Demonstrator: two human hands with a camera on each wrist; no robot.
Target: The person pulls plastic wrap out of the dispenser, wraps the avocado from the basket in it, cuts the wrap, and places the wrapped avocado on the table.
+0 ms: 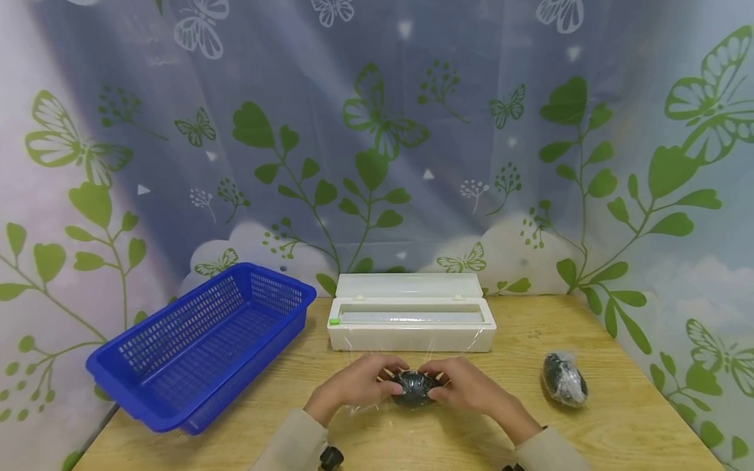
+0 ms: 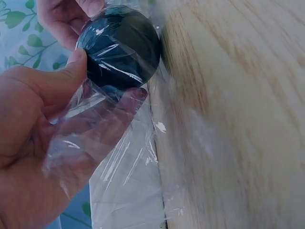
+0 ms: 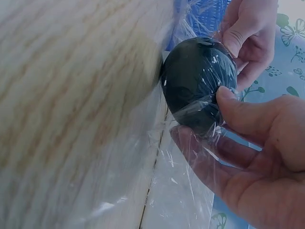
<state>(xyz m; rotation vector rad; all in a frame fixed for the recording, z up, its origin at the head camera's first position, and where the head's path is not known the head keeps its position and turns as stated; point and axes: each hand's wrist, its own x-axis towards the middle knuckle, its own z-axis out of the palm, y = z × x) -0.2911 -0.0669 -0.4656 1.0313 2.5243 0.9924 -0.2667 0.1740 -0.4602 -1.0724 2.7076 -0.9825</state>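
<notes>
A dark, smooth, avocado-like oval (image 1: 414, 390), partly covered by clear cling film (image 2: 121, 157), is between both hands just in front of a white film dispenser (image 1: 412, 337). My left hand (image 1: 366, 379) pinches its left end, thumb on the near side and fingers behind. From the right, my right hand (image 1: 462, 384) pinches the other end the same way, its thumb (image 3: 231, 98) pressing wrinkled film against the dark surface. Loose film hangs over the fingers of both hands and stretches back toward the dispenser, whose lid (image 1: 409, 285) is raised and whose film roll (image 1: 412, 317) shows inside.
A second dark oval in crumpled film (image 1: 564, 379) lies on the wooden table (image 1: 624, 418) to the right. A blue plastic basket (image 1: 200, 356) stands at the left. Behind the table hangs a curtain (image 1: 448, 216) printed with leaves and butterflies.
</notes>
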